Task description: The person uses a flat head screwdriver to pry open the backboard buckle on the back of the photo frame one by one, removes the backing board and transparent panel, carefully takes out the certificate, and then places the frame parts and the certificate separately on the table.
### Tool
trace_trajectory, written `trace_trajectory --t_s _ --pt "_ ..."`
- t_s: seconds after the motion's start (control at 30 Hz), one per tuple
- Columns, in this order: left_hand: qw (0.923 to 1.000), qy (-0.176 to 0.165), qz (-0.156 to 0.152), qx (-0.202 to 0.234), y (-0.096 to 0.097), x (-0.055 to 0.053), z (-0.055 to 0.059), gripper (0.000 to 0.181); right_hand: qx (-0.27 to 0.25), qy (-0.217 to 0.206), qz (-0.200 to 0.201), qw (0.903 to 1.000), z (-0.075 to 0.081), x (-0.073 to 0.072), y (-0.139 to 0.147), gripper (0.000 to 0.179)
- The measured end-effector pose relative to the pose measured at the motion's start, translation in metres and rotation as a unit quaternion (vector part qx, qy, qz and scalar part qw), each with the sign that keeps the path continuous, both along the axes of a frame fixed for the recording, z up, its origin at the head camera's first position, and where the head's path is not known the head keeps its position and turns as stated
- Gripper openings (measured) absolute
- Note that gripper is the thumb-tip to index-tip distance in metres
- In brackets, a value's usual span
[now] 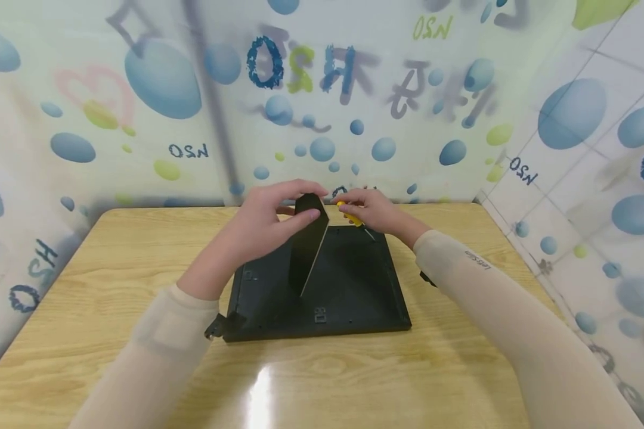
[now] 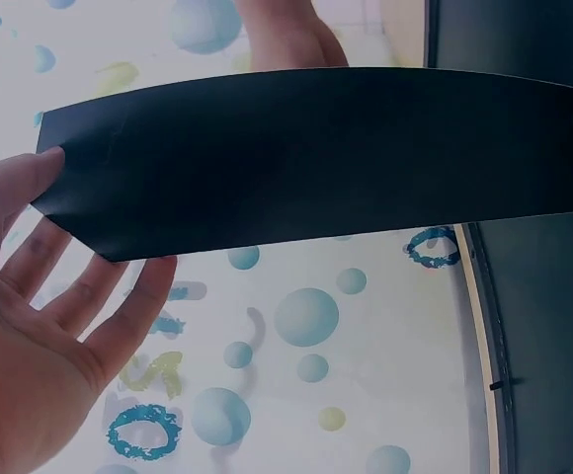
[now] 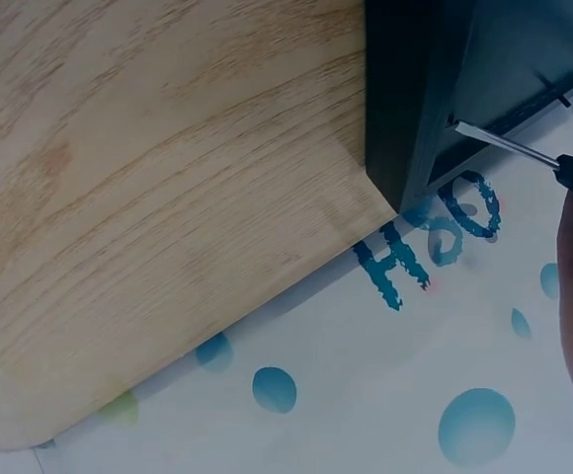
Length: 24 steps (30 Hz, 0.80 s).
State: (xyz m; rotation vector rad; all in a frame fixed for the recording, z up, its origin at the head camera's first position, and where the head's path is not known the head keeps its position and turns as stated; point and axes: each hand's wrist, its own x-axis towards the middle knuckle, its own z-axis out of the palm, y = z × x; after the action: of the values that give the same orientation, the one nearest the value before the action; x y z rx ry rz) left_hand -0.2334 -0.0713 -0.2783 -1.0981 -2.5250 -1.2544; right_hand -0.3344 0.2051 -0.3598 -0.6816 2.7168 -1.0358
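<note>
A black picture frame (image 1: 362, 280) lies face down on the table, its back upward. From that back rises a black easel stand (image 1: 307, 247), tilted up. My left hand (image 1: 263, 220) holds the stand's free end, the thumb (image 2: 30, 178) on one face and fingers at its lower edge in the left wrist view. My right hand (image 1: 378, 211) grips a screwdriver (image 1: 350, 214) with a yellow and black handle. In the right wrist view, the screwdriver's shaft (image 3: 509, 143) reaches to the inner edge of the frame's corner; whether its tip touches there I cannot tell.
Under the frame is a light wood-grain table (image 1: 322, 375). A patterned wall (image 1: 322, 149) runs along its far edge, another (image 1: 569, 196) along the right. Metal hangers (image 1: 319, 314) sit on the frame's back near two edges. Small dark tabs (image 3: 558, 99) line its rim.
</note>
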Motion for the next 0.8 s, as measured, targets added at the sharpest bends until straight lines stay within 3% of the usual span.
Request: trace_trajectory --t_s 0.17,0.33,0.6,0.8 --pt "0.9999 -0.010 0.007 0.008 0.003 0.002 -0.001 0.039 0.032 0.006 0.025 0.9991 -0.002 0.000 -0.007 0.035" --pt "0.9996 -0.016 0.014 0.018 0.006 0.004 -0.002 0.039 0.068 -0.015 0.058 0.9959 -0.004 -0.002 -0.019 0.030" --pt "0.9994 0.013 0.017 0.028 0.011 0.001 -0.010 0.037 0.171 -0.054 0.085 0.9802 -0.011 -0.010 -0.024 0.024" --pt "0.9988 0.025 0.036 0.020 0.011 0.002 -0.011 0.036 0.165 -0.058 0.111 0.9783 -0.007 -0.007 -0.023 0.026"
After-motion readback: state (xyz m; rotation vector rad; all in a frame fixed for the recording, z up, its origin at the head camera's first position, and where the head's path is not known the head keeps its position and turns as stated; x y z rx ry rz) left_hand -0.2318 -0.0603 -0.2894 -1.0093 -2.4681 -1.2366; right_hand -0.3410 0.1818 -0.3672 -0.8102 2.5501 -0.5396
